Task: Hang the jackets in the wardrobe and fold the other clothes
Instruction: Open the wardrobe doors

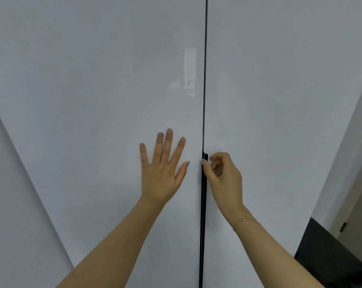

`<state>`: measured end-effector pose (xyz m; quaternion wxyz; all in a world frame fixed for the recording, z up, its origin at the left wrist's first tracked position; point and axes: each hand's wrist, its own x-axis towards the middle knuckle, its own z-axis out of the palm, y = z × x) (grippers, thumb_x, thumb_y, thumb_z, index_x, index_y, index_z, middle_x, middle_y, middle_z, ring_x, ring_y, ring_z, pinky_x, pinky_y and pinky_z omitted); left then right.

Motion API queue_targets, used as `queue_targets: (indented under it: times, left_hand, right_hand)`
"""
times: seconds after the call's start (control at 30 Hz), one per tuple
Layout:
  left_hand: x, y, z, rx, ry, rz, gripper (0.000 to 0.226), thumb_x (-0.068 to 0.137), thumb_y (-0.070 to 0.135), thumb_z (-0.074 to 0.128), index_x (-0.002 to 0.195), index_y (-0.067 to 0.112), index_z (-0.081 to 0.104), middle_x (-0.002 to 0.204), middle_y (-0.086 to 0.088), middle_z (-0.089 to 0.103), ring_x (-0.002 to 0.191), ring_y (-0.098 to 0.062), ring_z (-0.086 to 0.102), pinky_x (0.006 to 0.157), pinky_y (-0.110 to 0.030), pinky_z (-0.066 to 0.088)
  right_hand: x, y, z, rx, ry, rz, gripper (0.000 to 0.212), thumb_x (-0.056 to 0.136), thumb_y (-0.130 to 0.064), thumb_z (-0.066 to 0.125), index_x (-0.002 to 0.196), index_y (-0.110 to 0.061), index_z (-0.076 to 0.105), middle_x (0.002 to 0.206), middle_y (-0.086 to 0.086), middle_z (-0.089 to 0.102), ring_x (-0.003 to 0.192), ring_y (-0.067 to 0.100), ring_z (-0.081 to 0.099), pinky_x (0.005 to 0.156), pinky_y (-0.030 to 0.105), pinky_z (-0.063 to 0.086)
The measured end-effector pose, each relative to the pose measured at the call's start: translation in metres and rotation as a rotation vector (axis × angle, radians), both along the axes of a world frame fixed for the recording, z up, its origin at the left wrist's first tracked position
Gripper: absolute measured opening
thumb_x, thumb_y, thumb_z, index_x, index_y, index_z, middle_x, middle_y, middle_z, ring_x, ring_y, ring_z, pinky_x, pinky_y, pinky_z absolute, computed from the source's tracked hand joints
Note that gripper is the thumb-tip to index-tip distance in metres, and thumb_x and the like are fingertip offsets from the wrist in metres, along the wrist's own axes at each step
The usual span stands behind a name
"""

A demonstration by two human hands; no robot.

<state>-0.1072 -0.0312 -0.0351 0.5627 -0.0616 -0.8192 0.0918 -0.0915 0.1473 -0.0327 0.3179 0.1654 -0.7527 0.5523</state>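
Rigid, glossy, slippery wardrobe doors [280, 100] — best taken by the dark edge handle [205, 175]. Right hand [223, 179] curled, thumb against that strip; left hand [162, 169] flat, fingers spread, holding nothing.

pale wall [13, 183] left; dark panel [325, 256] lower right.

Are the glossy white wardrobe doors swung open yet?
No: the two glossy white wardrobe doors meet at a thin dark seam, the left hand lies flat on the left one, and the right hand curls at the black edge handle.
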Motion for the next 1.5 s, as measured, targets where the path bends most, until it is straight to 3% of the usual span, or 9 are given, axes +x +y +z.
queue_targets:
  times: [0.17, 0.3, 0.43, 0.57, 0.7, 0.87, 0.97, 1.27, 1.5]
  left_hand:
    - [0.004, -0.001, 0.001, 0.02, -0.031, -0.034, 0.064, 0.102, 0.053, 0.028, 0.157, 0.025, 0.009, 0.164, -0.006, -0.002, 0.152, -0.024, 0.002, 0.119, -0.057, -0.001]
    - [0.01, 0.001, 0.002, 0.036, -0.07, -0.059, 0.064, 0.102, 0.05, 0.029, 0.157, 0.025, 0.006, 0.164, -0.006, -0.003, 0.152, -0.023, 0.0, 0.119, -0.056, -0.004]
    - [0.021, 0.003, 0.005, 0.071, -0.128, -0.095, 0.064, 0.102, 0.048, 0.029, 0.157, 0.025, 0.007, 0.164, -0.007, -0.004, 0.152, -0.024, -0.002, 0.119, -0.055, -0.005]
    - [0.047, 0.009, 0.0, 0.093, -0.205, -0.073, 0.063, 0.102, 0.049, 0.024, 0.157, 0.025, 0.006, 0.164, -0.01, -0.005, 0.151, -0.027, -0.001, 0.119, -0.056, -0.005]
    - [0.082, 0.022, -0.008, 0.072, -0.281, -0.067, 0.061, 0.102, 0.049, 0.019, 0.157, 0.024, 0.011, 0.164, -0.012, 0.0, 0.151, -0.029, 0.003, 0.119, -0.06, 0.005]
    - [0.125, 0.06, -0.007, 0.055, -0.284, -0.041, 0.062, 0.101, 0.053, 0.014, 0.157, 0.025, 0.01, 0.164, -0.011, 0.001, 0.151, -0.03, 0.004, 0.119, -0.059, 0.003]
    - [0.153, 0.095, -0.002, 0.054, -0.251, -0.016, 0.063, 0.101, 0.051, 0.024, 0.157, 0.026, 0.01, 0.164, -0.011, 0.002, 0.151, -0.028, 0.002, 0.119, -0.058, 0.002]
    - [0.244, 0.205, -0.004, 0.07, -0.238, 0.049, 0.064, 0.101, 0.048, 0.034, 0.157, 0.025, 0.012, 0.164, -0.011, 0.003, 0.151, -0.027, 0.003, 0.118, -0.061, 0.01]
    - [0.273, 0.271, -0.01, 0.034, -0.248, 0.089, 0.065, 0.1, 0.049, 0.033, 0.157, 0.025, 0.013, 0.164, -0.009, 0.001, 0.152, -0.027, 0.0, 0.12, -0.054, -0.004]
  right_hand:
    - [0.004, -0.015, 0.008, 0.148, -0.012, -0.154, 0.015, 0.096, -0.043, 0.055, 0.09, -0.03, 0.051, 0.071, -0.013, 0.058, 0.067, 0.006, 0.056, 0.057, 0.018, 0.045]
    - [0.011, -0.011, 0.014, 0.301, -0.032, -0.285, 0.019, 0.099, -0.039, 0.052, 0.086, -0.026, 0.048, 0.067, -0.011, 0.055, 0.061, 0.008, 0.054, 0.051, 0.017, 0.034]
    - [0.025, -0.006, 0.018, 0.341, -0.056, -0.325, 0.022, 0.098, -0.039, 0.052, 0.085, -0.021, 0.049, 0.068, -0.008, 0.057, 0.06, 0.011, 0.055, 0.049, 0.016, 0.034]
    - [0.05, 0.005, 0.017, 0.35, -0.057, -0.31, 0.021, 0.098, -0.039, 0.052, 0.088, -0.021, 0.051, 0.071, -0.008, 0.06, 0.063, 0.012, 0.057, 0.054, 0.021, 0.041]
    - [0.08, 0.026, 0.016, 0.335, -0.041, -0.269, 0.021, 0.098, -0.038, 0.052, 0.088, -0.02, 0.051, 0.073, -0.006, 0.061, 0.064, 0.015, 0.058, 0.057, 0.028, 0.045]
    - [0.122, 0.065, 0.015, 0.356, -0.018, -0.185, 0.019, 0.099, -0.039, 0.052, 0.092, -0.021, 0.052, 0.077, -0.007, 0.061, 0.066, 0.012, 0.059, 0.058, 0.025, 0.047]
    - [0.149, 0.097, 0.017, 0.372, -0.011, -0.113, 0.016, 0.099, -0.039, 0.051, 0.093, -0.024, 0.05, 0.081, -0.007, 0.062, 0.068, 0.01, 0.058, 0.057, 0.02, 0.043]
    - [0.214, 0.21, 0.019, 0.375, 0.022, 0.046, 0.016, 0.098, -0.037, 0.053, 0.099, -0.021, 0.052, 0.085, -0.008, 0.061, 0.072, 0.011, 0.059, 0.066, 0.028, 0.053]
    - [0.239, 0.301, 0.016, 0.383, 0.028, 0.028, 0.013, 0.097, -0.038, 0.053, 0.096, -0.026, 0.047, 0.078, -0.012, 0.055, 0.065, 0.007, 0.056, 0.057, 0.014, 0.042]
